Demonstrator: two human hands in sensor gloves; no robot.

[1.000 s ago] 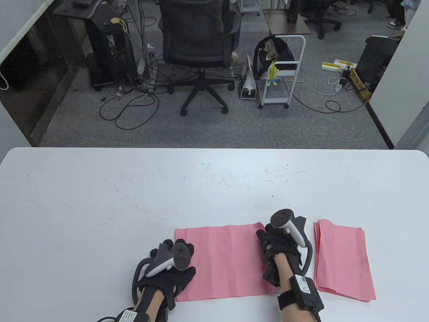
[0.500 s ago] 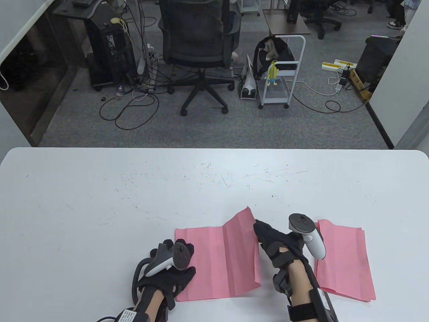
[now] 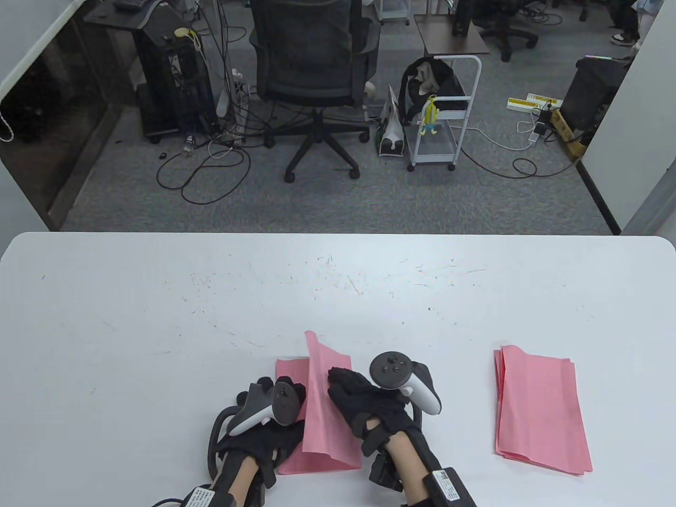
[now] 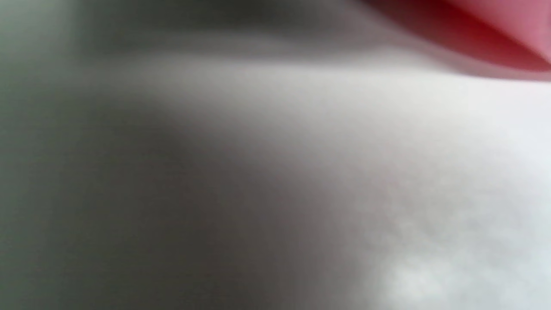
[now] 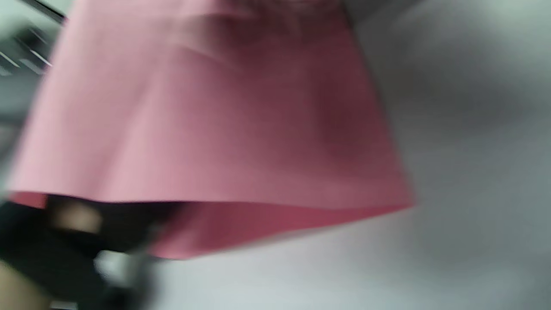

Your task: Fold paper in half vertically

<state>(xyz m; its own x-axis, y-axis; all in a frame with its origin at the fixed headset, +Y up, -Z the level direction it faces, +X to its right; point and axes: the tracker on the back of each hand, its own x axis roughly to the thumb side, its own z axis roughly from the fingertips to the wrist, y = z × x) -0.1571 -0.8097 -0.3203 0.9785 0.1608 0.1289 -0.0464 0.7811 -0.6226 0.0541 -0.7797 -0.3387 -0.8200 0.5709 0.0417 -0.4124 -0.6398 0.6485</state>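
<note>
With your right hand [image 3: 369,404] gripping the pink sheet [image 3: 322,417] mid-fold beside your flat, spread left hand [image 3: 269,422], the edges may land askew.

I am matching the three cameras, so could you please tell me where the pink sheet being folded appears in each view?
Table view: the sheet lies at bottom centre between the left hand and right hand, its right half lifted over.
Left wrist view: only a blurred pink corner at the top right.
Right wrist view: it fills the upper left and centre.
Shared landmark: the white table.
</note>
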